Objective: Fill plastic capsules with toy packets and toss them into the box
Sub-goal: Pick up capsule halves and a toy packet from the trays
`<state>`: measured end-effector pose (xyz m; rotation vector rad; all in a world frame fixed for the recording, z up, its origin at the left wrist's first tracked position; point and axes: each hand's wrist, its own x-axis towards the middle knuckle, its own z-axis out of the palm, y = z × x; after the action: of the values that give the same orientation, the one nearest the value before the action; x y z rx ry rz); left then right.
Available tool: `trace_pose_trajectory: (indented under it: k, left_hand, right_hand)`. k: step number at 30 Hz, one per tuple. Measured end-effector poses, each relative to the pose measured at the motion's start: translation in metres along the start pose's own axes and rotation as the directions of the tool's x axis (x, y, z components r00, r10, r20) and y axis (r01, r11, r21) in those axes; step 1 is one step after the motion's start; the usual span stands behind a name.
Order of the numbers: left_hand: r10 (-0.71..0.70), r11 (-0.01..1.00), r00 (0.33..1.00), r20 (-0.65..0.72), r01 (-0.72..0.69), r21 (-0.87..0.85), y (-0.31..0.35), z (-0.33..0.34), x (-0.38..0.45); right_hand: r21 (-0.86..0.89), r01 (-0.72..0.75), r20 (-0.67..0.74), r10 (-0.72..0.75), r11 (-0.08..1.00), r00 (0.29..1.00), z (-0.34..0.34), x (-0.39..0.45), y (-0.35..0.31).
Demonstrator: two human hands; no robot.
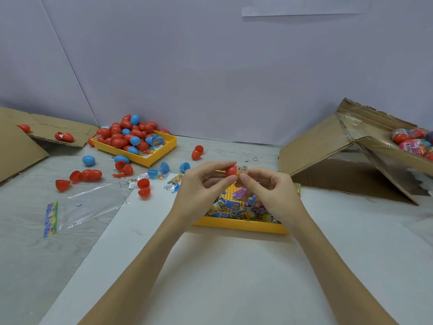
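My left hand pinches a red capsule half between thumb and fingers above the near yellow tray. A toy packet sticks out of the capsule's right side, and my right hand pinches it with curled fingers. Several printed toy packets lie in that tray under my hands. A second yellow tray at the back left is heaped with red and blue capsules. The cardboard box at the right holds filled capsules.
Loose red and blue capsule halves and a few packets lie scattered on the table's left side. A clear plastic bag with a colourful strip lies at the left. Another cardboard flap sits at the far left. White paper covers the near table.
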<state>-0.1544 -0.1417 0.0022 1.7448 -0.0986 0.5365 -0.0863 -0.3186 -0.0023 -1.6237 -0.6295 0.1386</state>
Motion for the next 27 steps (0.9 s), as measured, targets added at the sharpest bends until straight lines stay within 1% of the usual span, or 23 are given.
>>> trace_pose_trajectory:
  k: [4,10,16,20,23,25,27]
  left_hand:
    - [-0.007,1.000,1.000,-0.006,0.007,0.016,-0.002,0.000,0.001]
    - [0.006,0.999,0.999,0.038,-0.007,0.034,-0.003,-0.003,0.000]
    - [0.045,0.998,0.999,-0.012,-0.045,0.038,-0.004,0.004,-0.002]
    - [0.080,0.997,0.997,0.003,-0.080,0.024,-0.002,0.005,-0.003]
    - [0.110,0.993,0.994,-0.012,-0.109,0.037,0.000,0.005,-0.004]
    - [0.119,0.991,0.993,-0.022,-0.117,0.057,-0.001,0.005,-0.003]
    - [0.127,0.989,0.991,-0.030,-0.124,0.079,-0.002,0.005,-0.002]
  right_hand:
    - [0.031,-0.014,-0.044,0.016,0.999,0.999,-0.002,0.000,-0.001]
    - [-0.018,-0.045,-0.013,0.045,0.999,0.999,-0.001,0.000,-0.002]
    - [0.002,-0.031,-0.002,0.031,1.000,1.000,-0.001,-0.001,-0.002]
    - [0.045,-0.039,-0.007,0.040,0.998,0.999,-0.003,0.000,-0.003]
    - [0.087,-0.051,0.037,0.048,0.995,0.998,-0.005,0.000,-0.004]
    - [0.153,-0.087,0.055,0.080,0.984,0.995,-0.003,0.000,-0.008]
    - [0.237,-0.134,0.044,0.128,0.962,0.991,-0.002,0.001,-0.010]
